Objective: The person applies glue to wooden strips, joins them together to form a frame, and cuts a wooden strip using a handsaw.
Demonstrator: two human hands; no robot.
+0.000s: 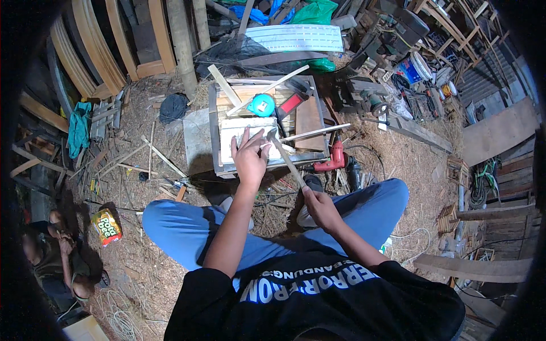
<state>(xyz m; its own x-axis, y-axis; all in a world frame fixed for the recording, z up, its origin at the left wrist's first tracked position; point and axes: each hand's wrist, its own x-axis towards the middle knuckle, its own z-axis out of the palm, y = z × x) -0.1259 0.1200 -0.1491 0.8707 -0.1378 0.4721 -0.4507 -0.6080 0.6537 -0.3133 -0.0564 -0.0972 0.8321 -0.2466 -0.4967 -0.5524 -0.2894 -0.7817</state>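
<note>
My right hand (321,209) is closed around the wooden handle of a hammer (291,166). The hammer slants up to the left, and its head is beside the fingertips of my left hand (249,162). That hand rests on a white rectangular block (233,128), some fingers laid across it. Its thumb and forefinger come together near the hammer head; whatever they pinch is too small to make out. Beneath the block is a low work table (215,145). Behind it on the table are a turquoise tape measure (262,105) and a red and black tool (291,105).
Wood strips (315,133) lie across the table. A red power drill (333,159) stands by its right edge. Another person (60,250) sits at the lower left near a yellow snack bag (106,226). Wooden frames (85,48) lean at the back left, and planks (483,267) line the right.
</note>
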